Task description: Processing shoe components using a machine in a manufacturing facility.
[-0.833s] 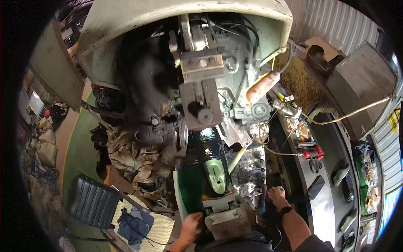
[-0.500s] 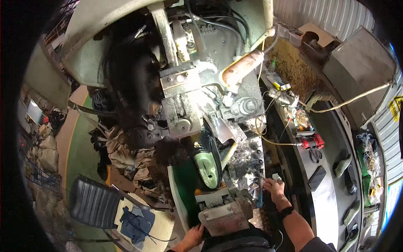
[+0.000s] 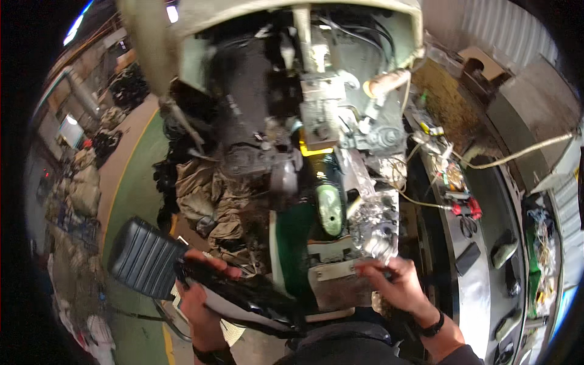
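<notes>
My left hand (image 3: 201, 298) is shut around a long black piece of material (image 3: 243, 292) that runs from the hand toward the machine's front. My right hand (image 3: 395, 283) rests on the front edge of the grey metal plate (image 3: 334, 286) at the base of a large grimy machine (image 3: 304, 121), fingers curled at the plate's right corner beside crumpled foil-like wrapping (image 3: 374, 225). A pale green foot-shaped form (image 3: 330, 210) stands upright in the machine just above the plate. Whether the right hand grips anything I cannot tell.
A black ribbed seat (image 3: 143, 258) sits at my left. Crumpled tan rags (image 3: 213, 201) lie left of the machine. A metal bench (image 3: 480, 243) on the right carries red-handled pliers (image 3: 465, 210), dark shoe parts and cables. Green floor (image 3: 134, 182) with a yellow line stretches left.
My left hand has come up holding the black piece, which was not seen earlier. My right hand moved left from the bench edge onto the machine's plate. The view tilted closer.
</notes>
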Demonstrator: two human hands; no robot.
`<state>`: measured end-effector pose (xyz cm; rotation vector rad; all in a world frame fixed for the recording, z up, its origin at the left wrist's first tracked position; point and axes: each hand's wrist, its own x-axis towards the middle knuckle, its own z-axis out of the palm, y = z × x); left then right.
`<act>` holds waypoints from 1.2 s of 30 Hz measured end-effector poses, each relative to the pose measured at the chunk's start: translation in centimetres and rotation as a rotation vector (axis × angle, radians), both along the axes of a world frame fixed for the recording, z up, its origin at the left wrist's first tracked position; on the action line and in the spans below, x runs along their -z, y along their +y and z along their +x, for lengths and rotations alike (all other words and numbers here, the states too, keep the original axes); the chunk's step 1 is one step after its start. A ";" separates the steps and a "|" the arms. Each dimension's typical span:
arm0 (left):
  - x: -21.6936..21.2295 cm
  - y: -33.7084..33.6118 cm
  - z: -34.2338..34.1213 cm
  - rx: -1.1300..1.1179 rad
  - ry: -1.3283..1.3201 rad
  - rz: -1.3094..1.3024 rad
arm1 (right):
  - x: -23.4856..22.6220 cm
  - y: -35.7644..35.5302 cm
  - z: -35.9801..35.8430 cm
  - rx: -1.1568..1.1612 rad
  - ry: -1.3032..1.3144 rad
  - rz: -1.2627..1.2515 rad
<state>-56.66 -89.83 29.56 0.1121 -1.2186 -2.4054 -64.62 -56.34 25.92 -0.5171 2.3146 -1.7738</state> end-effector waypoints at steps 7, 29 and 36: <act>-1.7 9.5 -5.2 0.579 0.288 0.302 | 4.1 1.6 8.9 0.014 -0.820 -0.811; 5.0 57.6 13.1 1.393 0.192 -0.514 | 8.8 25.2 42.7 1.282 -0.120 -1.843; 15.4 78.6 28.0 1.960 -0.021 -0.564 | 12.8 39.7 63.3 1.938 0.178 -1.574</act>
